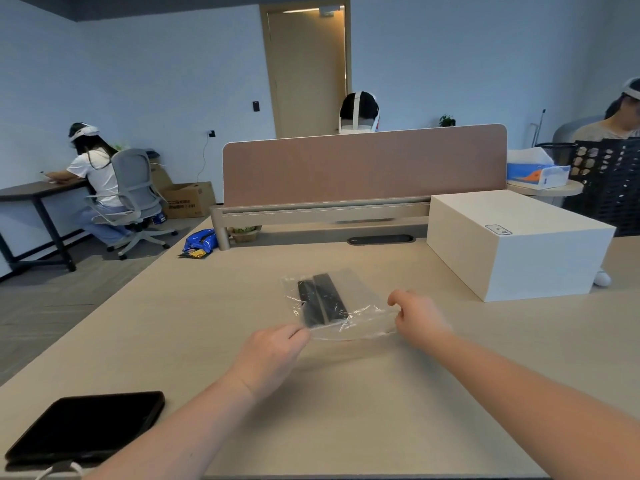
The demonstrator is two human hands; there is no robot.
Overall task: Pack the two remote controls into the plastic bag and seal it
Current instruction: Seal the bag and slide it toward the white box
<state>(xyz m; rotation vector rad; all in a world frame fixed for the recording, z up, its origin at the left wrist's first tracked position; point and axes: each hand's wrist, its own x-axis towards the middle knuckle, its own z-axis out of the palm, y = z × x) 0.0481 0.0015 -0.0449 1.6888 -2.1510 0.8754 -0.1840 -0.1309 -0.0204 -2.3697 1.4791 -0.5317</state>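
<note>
Nearest, bottom left on the desk (pixel 138 323): a dark tablet (pixel 86 427). Beyond, left hand (pixel 273 355) and right hand (pixel 417 315), apart, each pinching a near corner of the plastic bag (pixel 332 303). Inside, side by side: two remote controls (pixel 320 299). Farther right: a white box (pixel 519 244).

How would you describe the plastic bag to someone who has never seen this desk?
On the long beige desk, look left of the big white box, near the middle. The plastic bag lies flat there, pinched at its near edge by the left hand and right hand. It alone is transparent, showing two black remote controls side by side.
</note>
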